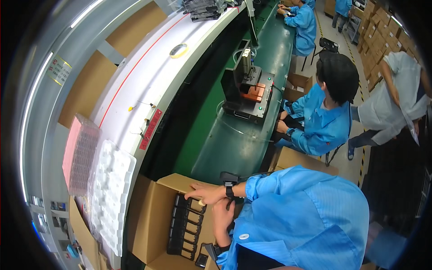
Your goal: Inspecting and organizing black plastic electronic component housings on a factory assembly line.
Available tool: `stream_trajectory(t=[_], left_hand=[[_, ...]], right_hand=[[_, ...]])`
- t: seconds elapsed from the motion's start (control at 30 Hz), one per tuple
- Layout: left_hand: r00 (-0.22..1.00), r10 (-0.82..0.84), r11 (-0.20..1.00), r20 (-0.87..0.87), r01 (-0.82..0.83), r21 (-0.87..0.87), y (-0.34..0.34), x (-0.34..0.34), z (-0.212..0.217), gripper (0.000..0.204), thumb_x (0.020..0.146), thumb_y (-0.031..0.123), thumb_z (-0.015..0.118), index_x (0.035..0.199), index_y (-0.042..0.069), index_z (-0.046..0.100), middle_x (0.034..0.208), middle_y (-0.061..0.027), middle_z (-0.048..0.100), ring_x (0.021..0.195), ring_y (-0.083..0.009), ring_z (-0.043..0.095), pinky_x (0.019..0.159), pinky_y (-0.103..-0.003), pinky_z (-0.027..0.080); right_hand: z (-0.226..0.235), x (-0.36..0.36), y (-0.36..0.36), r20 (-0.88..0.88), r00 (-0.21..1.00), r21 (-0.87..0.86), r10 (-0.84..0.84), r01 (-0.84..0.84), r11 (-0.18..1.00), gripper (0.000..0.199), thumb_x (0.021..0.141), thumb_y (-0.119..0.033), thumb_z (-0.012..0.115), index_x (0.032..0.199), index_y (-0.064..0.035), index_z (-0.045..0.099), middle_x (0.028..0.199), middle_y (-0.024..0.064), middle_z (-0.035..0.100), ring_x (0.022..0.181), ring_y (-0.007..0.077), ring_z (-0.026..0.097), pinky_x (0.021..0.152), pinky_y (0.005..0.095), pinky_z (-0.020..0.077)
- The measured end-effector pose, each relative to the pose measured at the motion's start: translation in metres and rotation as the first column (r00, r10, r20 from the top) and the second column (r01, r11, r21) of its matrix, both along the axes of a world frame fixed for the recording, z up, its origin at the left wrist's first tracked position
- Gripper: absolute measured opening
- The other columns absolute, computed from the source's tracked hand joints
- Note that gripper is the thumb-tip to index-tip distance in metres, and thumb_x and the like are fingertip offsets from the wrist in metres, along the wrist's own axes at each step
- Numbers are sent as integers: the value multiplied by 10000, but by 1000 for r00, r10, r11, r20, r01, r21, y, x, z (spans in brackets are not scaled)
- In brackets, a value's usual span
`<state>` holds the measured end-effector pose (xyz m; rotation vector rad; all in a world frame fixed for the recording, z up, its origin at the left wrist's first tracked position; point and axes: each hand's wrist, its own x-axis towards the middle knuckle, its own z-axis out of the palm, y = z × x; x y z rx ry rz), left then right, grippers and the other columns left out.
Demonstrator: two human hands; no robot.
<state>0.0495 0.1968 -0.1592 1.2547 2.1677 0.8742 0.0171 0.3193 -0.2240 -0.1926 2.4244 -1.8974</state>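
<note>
From the head view, your right hand (pixel 206 193) lay at the far end of a row of black rectangular frames (pixel 185 227). They looked like hard moulded plastic, and stood packed inside an open brown cardboard box (pixel 150 220). Your fingers curled over the topmost frame and touched it, but I could not tell whether they actually clamped it. Your left hand (pixel 222 212) sat just beside that wrist, over the box's near wall, its grip hidden. Left of the box lay a white dimpled plastic tray (pixel 110 189) and a pink ribbed one (pixel 80 153). Ahead ran a smooth green conveyor belt (pixel 216 139).
</note>
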Motion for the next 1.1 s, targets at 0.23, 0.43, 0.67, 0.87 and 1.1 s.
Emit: stream_trajectory(t=[0.23, 0.43, 0.67, 0.87, 1.1], left_hand=[[1000, 11, 1000, -1, -11, 18, 1, 3, 4, 219, 866, 119, 713, 1021, -34, 723, 1016, -234, 715, 960, -410, 675, 845, -438, 525], [1000, -11, 1000, 6, 11, -10, 0, -4, 3, 209, 892, 151, 686, 1038, 5, 715, 1023, -222, 704, 970, -439, 655, 825, -499, 520], [1000, -22, 1000, 1, 22, 12, 5, -3, -1, 211, 893, 164, 686, 1030, 7, 718, 1023, -213, 705, 954, -433, 660, 810, -501, 521], [988, -95, 991, -118, 82, -107, -13, 14, 44, 205, 889, 182, 706, 989, 5, 726, 1005, -221, 713, 952, -455, 658, 821, -509, 527], [959, -163, 350, 232, -163, 922, -61, 14, 216, 126, 850, 0, 650, 753, -80, 654, 777, -227, 688, 878, -348, 734, 813, -529, 576]], right_hand=[[-2, 1, 0, -5, 1000, 8, -10, 10, 1000, 783, 768, 63, 536, 1491, -226, 450, 1607, 394, 160, 1535, 514, 85, 1271, 514, 107], [8, -4, 5, -41, 999, 80, -8, 11, 997, 748, 755, 36, 619, 1450, -209, 491, 1434, 296, 386, 1414, 480, 328, 1215, 503, 270], [-14, -4, 4, -132, 988, 100, -78, 91, 991, 732, 768, 17, 618, 1447, -220, 485, 1427, 318, 383, 1421, 506, 314, 1223, 523, 251], [4, 4, -7, -96, 993, 207, -75, 94, 974, 741, 760, 28, 590, 1462, -185, 483, 1439, 347, 377, 1410, 522, 322, 1219, 540, 245], [-1, -3, -10, -166, 980, 378, -106, 162, 912, 675, 746, 11, 594, 1396, -166, 545, 1329, 366, 439, 1239, 549, 438, 1076, 565, 382]])
